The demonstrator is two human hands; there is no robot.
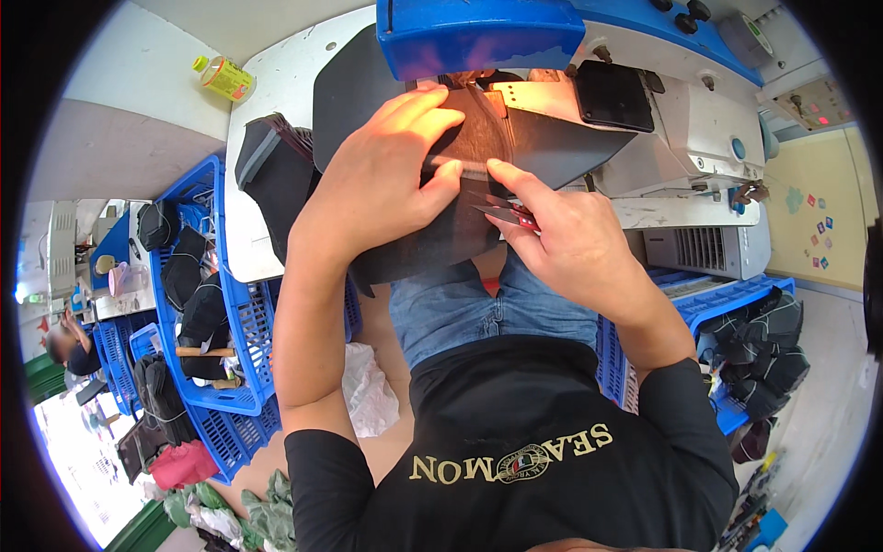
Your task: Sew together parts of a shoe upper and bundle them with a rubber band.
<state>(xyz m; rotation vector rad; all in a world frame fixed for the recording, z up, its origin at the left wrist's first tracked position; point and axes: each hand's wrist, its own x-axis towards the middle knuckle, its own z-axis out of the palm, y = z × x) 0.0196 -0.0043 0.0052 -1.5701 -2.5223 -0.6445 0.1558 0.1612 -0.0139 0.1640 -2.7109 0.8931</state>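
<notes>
Black shirt [460, 386] nearest, right hand [579, 235] curls around snips [508, 215], forefinger [526, 188] extended.

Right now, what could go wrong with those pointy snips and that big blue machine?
The snips in the right hand point toward the left hand, so a slip might poke its thumb or nick the dark piece. The left fingers are close to the blue machine head, so they might get pinched if it moved.
</notes>
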